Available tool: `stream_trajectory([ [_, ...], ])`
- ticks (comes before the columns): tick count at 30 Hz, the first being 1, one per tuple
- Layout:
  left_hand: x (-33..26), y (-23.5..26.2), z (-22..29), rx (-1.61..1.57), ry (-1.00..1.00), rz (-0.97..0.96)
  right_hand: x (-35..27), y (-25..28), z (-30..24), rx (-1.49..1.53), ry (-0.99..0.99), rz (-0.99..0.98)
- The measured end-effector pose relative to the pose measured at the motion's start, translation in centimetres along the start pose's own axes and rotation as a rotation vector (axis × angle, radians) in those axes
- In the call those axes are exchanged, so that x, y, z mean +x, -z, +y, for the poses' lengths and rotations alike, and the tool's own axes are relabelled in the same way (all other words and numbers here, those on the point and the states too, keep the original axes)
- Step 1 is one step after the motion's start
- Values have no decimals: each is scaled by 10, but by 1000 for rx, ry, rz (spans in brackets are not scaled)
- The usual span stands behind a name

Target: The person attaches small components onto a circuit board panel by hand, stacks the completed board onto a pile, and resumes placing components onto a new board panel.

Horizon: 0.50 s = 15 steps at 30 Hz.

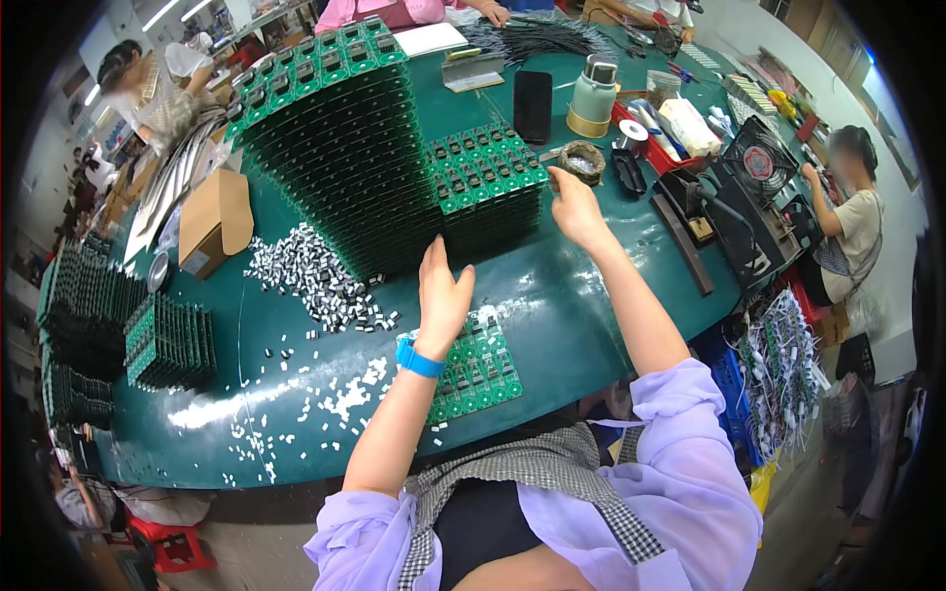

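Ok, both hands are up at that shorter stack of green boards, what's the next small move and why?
Probably lift the top board off the shorter stack: the right hand already touches its top edge, the left hand is open against its front, and one board lies flat nearby.

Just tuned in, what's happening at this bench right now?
A person at a green table reaches both hands to stacks of green circuit boards. The left hand is open against the front of the shorter stack; the right hand touches its right edge. One board lies flat under the left wrist, with small white parts scattered to the left.
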<state>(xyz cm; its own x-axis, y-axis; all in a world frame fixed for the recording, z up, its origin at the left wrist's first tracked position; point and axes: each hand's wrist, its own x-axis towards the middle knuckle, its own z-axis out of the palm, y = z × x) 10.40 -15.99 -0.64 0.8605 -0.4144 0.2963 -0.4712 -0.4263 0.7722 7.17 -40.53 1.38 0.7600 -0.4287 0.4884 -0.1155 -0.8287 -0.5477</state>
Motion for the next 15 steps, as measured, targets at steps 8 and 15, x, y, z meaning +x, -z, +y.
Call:
stream_trajectory([
  [8, 3, -6, -4, -133, 14, -53, -4, 6, -15, 50, -169, -194],
  [15, 2, -5, -9, -103, 17, -83, -10, -4, -22, -32, -183, -258],
])
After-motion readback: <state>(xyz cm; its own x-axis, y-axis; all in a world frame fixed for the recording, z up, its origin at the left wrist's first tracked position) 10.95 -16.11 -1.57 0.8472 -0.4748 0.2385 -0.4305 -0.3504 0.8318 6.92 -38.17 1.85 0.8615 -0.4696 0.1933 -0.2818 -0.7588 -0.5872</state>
